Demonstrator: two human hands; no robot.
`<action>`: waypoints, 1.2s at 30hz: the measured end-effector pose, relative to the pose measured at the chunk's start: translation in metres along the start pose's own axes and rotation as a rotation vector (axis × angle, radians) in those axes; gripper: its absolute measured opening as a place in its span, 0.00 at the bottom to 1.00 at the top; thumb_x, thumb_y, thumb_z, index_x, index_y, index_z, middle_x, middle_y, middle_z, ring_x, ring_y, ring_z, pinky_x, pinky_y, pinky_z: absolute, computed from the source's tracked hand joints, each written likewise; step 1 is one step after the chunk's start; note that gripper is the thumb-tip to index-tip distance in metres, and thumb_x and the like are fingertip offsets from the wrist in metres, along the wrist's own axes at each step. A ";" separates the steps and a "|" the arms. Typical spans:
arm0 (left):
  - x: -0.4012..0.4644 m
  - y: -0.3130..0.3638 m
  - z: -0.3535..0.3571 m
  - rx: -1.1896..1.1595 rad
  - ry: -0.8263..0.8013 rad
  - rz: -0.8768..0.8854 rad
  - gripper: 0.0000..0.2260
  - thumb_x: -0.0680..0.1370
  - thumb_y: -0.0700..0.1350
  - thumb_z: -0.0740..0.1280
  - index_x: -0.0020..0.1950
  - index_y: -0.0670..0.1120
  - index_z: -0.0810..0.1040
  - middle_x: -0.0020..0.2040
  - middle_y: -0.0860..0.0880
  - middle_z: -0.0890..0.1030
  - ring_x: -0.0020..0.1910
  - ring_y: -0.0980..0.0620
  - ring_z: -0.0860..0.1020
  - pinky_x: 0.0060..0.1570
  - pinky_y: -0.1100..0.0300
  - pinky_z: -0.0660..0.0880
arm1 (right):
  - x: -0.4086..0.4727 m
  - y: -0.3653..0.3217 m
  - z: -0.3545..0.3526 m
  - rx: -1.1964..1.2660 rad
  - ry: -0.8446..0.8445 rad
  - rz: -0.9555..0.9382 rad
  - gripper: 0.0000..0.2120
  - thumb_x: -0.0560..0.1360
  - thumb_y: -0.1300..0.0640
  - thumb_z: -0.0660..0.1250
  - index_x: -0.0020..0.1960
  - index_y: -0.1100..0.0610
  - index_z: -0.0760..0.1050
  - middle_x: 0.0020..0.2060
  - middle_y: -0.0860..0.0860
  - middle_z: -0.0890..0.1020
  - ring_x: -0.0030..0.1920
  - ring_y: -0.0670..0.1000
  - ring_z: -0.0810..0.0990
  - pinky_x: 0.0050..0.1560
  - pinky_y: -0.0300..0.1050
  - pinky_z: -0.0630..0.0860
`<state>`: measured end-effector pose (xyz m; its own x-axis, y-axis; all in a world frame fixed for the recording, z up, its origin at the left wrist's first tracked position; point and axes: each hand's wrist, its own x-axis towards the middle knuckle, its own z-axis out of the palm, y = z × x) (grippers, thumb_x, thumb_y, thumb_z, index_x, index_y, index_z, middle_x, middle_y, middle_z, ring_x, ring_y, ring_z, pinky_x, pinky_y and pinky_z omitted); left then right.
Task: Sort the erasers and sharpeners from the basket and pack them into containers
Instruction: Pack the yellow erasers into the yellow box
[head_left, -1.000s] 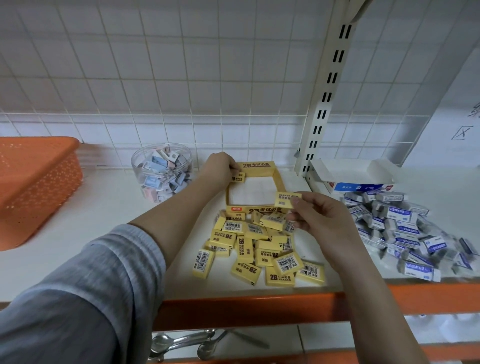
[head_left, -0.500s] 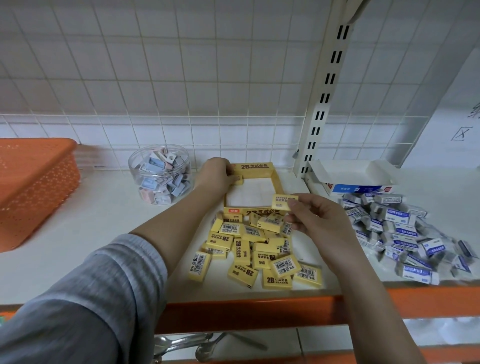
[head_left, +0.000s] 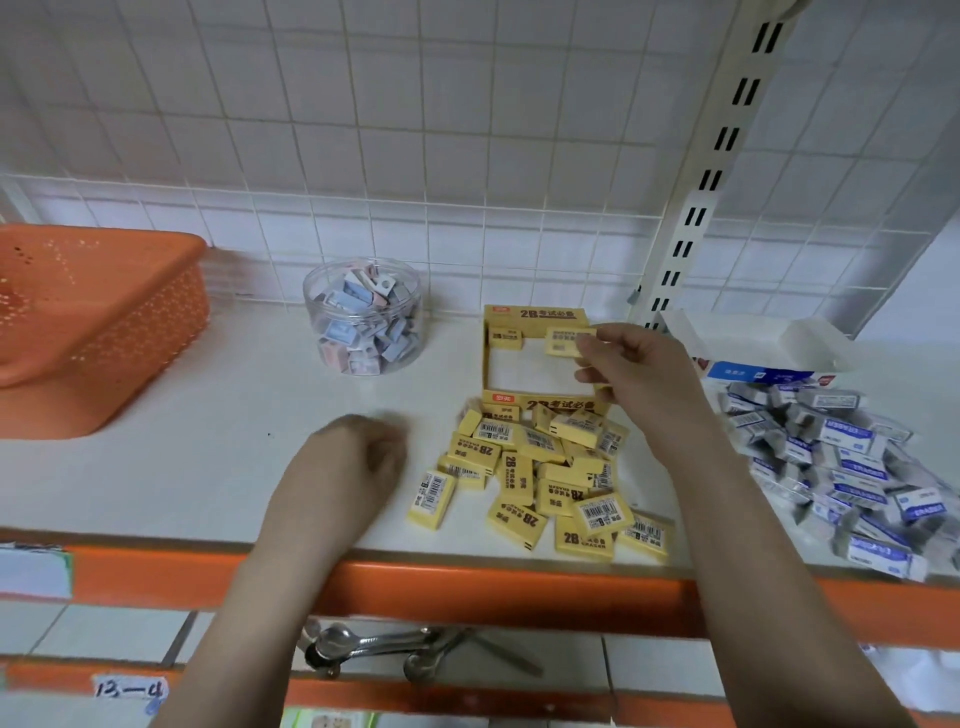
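A white shelf (head_left: 171, 467) with an orange front lip is running across the view, backed by a white wire grid over a white tiled wall; a slotted white upright (head_left: 696, 208) is rising at the right rear. An orange perforated basket (head_left: 98, 332) is sitting at the far left, and a clear round tub of sharpeners (head_left: 362, 317) is standing near the back wall, well apart from both hands.

The right hand (head_left: 639, 364) is reaching over the open yellow eraser box (head_left: 535, 358) and pinching one yellow eraser (head_left: 569, 341) between thumb and fingertips, holding it above the box's right rear corner. One eraser (head_left: 505, 338) is already lying in the box's left rear corner. A loose pile of yellow erasers (head_left: 545, 478) is lying just in front of the box, reaching almost to the shelf lip. The left hand (head_left: 353, 467) is hovering over bare shelf left of that pile, blurred, its fingers loosely curled and holding nothing.

To the right, a heap of blue-and-white erasers (head_left: 841, 462) is spreading toward the shelf's front edge, with an open white-and-blue carton (head_left: 753, 353) behind it. Bare shelf is lying between the basket and the yellow pile. Metal spoons (head_left: 374, 649) are hanging below the shelf.
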<state>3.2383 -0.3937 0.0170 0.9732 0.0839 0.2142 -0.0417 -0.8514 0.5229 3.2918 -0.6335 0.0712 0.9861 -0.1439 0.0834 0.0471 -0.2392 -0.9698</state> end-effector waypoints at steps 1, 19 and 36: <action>-0.006 -0.006 0.003 0.014 0.015 -0.004 0.10 0.75 0.43 0.66 0.54 0.48 0.82 0.55 0.50 0.81 0.56 0.50 0.78 0.55 0.64 0.69 | 0.004 -0.002 0.003 -0.020 0.002 -0.006 0.07 0.76 0.54 0.68 0.53 0.53 0.77 0.40 0.49 0.82 0.35 0.39 0.81 0.35 0.35 0.75; -0.013 -0.004 0.009 0.056 0.062 0.063 0.15 0.78 0.46 0.61 0.64 0.50 0.77 0.65 0.53 0.75 0.67 0.56 0.69 0.65 0.65 0.62 | 0.114 0.023 0.047 -0.153 0.026 0.320 0.04 0.71 0.64 0.66 0.38 0.61 0.73 0.34 0.58 0.82 0.43 0.57 0.82 0.53 0.54 0.78; -0.013 -0.007 0.008 -0.002 0.089 0.048 0.15 0.77 0.48 0.63 0.62 0.51 0.78 0.63 0.55 0.76 0.64 0.59 0.70 0.62 0.70 0.61 | 0.109 0.020 0.068 -0.343 -0.042 0.251 0.03 0.68 0.63 0.68 0.41 0.60 0.79 0.39 0.55 0.81 0.40 0.52 0.79 0.42 0.45 0.74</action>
<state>3.2282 -0.3932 0.0038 0.9461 0.0892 0.3115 -0.0879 -0.8546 0.5118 3.4112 -0.5885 0.0452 0.9663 -0.2005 -0.1615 -0.2436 -0.5088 -0.8257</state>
